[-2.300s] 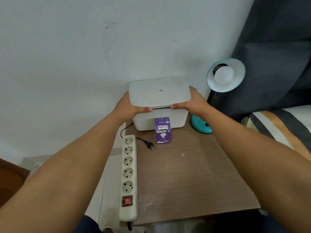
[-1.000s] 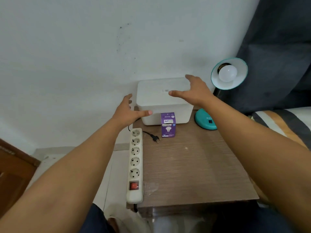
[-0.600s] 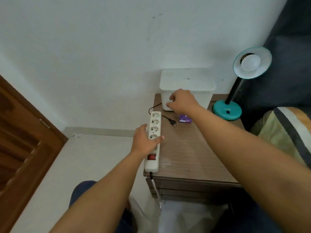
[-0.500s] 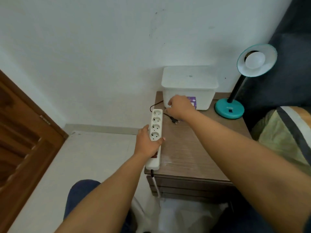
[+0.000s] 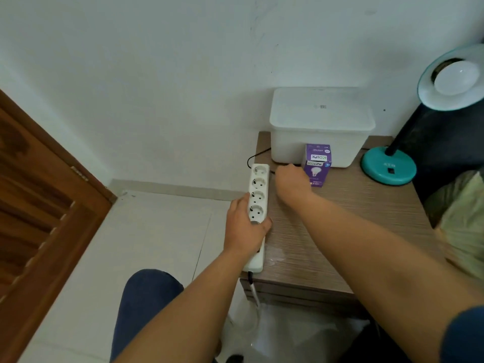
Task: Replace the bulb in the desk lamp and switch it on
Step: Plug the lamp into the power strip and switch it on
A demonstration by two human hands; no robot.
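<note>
The teal desk lamp stands at the table's far right, with its base (image 5: 389, 166) on the wood and a white bulb (image 5: 456, 77) in the shade (image 5: 429, 98). A purple bulb box (image 5: 317, 165) stands upright in front of a white lidded bin (image 5: 319, 121). Along the table's left edge lies a white power strip (image 5: 258, 189), and my left hand (image 5: 245, 229) grips its near half from the left. My right hand (image 5: 293, 183) is curled between the strip and the purple box, over the spot where the lamp's black plug lay. The black cord (image 5: 252, 157) leads under its fingers, which hide the plug.
The wooden bedside table (image 5: 353, 221) stands against a white wall. A brown wooden door (image 5: 39, 205) is at the left and pale floor tiles (image 5: 146, 231) lie beside the table. A striped pillow (image 5: 463, 221) and dark fabric press in from the right.
Both hands left the white bin's lid. My left hand dropped onto the power strip and gripped it. My right hand came down beside the purple box and closed over the plug.
</note>
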